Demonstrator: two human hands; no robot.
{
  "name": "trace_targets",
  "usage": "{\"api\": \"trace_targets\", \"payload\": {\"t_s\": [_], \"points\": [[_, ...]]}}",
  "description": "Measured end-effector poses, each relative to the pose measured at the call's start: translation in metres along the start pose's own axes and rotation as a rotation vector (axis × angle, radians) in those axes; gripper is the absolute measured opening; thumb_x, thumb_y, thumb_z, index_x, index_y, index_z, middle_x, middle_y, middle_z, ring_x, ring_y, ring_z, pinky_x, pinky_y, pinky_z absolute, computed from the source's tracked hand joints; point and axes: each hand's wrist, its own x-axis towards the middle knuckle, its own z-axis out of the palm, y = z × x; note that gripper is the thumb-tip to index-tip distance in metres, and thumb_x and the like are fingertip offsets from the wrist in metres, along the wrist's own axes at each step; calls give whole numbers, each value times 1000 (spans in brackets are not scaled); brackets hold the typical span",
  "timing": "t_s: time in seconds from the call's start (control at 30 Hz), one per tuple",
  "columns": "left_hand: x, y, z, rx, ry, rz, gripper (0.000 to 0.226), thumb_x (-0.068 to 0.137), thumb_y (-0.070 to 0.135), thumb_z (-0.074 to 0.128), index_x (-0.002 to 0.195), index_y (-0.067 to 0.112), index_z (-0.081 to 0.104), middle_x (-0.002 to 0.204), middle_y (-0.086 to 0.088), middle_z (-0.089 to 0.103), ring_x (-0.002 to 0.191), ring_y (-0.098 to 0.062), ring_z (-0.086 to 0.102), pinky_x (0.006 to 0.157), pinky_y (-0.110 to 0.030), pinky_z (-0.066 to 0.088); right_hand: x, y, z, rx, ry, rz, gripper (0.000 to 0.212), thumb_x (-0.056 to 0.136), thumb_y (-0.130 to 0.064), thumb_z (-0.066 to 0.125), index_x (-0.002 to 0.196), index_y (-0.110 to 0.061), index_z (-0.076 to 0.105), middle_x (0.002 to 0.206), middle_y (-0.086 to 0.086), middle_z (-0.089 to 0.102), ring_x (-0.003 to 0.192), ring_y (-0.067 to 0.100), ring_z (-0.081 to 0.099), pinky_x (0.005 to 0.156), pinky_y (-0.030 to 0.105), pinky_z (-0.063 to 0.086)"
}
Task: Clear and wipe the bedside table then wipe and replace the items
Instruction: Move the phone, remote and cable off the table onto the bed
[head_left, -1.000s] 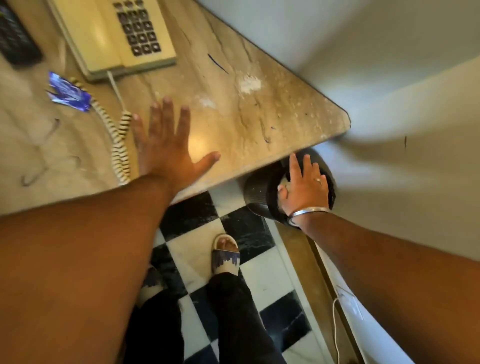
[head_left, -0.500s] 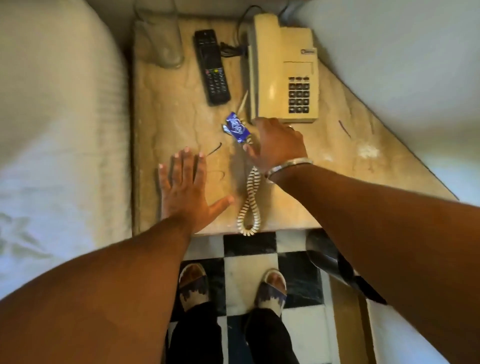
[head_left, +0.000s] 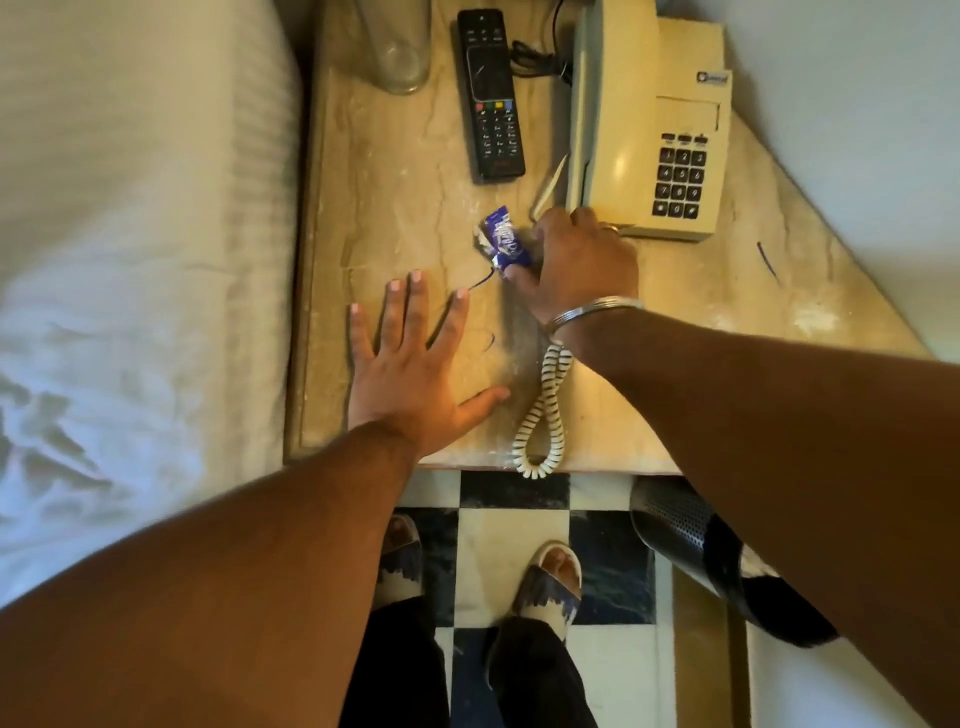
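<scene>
Beige marble-topped bedside table (head_left: 395, 171) is seen from above, wedged between a white-sheeted bed (head_left: 130, 234) on the left and a pale wall on the right. Left hand (head_left: 410, 374) is laid flat on the near part of the top, palm down, fingers spread straight, nothing held. Right hand (head_left: 576, 260) is placed just in front of the phone, fingers curled down; a crumpled blue foil wrapper (head_left: 503, 243) is pinched at its left edge between thumb and fingers. A silver metal bangle (head_left: 592, 310) is worn on the right wrist.

Cream push-button desk telephone (head_left: 649, 130) is set at the far right of the top. Its white-and-dark coiled cord (head_left: 543, 415) is run under the right wrist and looped over the near edge. A black TV remote control (head_left: 491, 93) is laid lengthwise just left of the phone. A clear glass tumbler (head_left: 392, 47) is stood upright at the far left, partly cut off by the frame. Dark pen-like marks are seen on the stone.

On the black-and-white checkered floor, a black perforated metal waste bin (head_left: 680, 530) is tilted under the table's right corner.
</scene>
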Motion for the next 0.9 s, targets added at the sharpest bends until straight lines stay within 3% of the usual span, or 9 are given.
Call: {"api": "trace_targets", "payload": {"t_s": [0.27, 0.47, 0.57, 0.67, 0.77, 0.9], "points": [[0, -1, 1, -13, 1, -19, 113, 73, 95, 19, 157, 25, -13, 167, -14, -11, 154, -32, -10, 120, -62, -4, 17, -22, 7, -15, 15, -20, 56, 77, -56, 57, 115, -15, 56, 114, 10, 57, 102, 32, 58, 79, 40, 45], [0, -2, 0, -11, -18, -21, 112, 73, 95, 16, 158, 27, -10, 166, -13, -15, 153, -31, -12, 120, -61, -6, 14, -27, -2, 167, -38, 58, 33, 83, -42, 58, 105, -18, 62, 104, 8, 62, 97, 31, 60, 76, 35, 46], [-2, -1, -1, -7, -22, -21, 111, 73, 94, 22, 158, 27, -8, 166, -12, -13, 153, -31, -11, 120, -62, -3, -16, -7, -22, 411, -67, 100, 19, 85, -36, 61, 96, -20, 60, 90, 0, 63, 85, 23, 60, 72, 33, 48], [-1, 0, -2, 3, -29, -9, 112, 73, 93, 26, 158, 27, -6, 167, -13, -11, 153, -32, -9, 120, -63, -2, -64, 27, -35, 496, -44, 130, 17, 85, -35, 63, 94, -21, 60, 88, -1, 65, 78, 20, 59, 70, 33, 50], [-1, -1, 0, 8, -26, 0, 112, 72, 94, 23, 158, 26, -5, 167, -14, -9, 153, -34, -7, 119, -64, -1, -119, 69, -38, 509, 44, 259, 16, 83, -34, 65, 94, -25, 59, 83, -10, 62, 72, 17, 60, 66, 31, 48], [0, 1, 8, 0, -7, 15, 112, 72, 95, 21, 158, 25, 1, 167, -16, -3, 153, -36, -1, 118, -66, 1, -199, 118, -24, 516, 136, 568, 34, 82, -32, 68, 111, -22, 54, 85, -9, 65, 73, 20, 64, 66, 30, 49]]}}
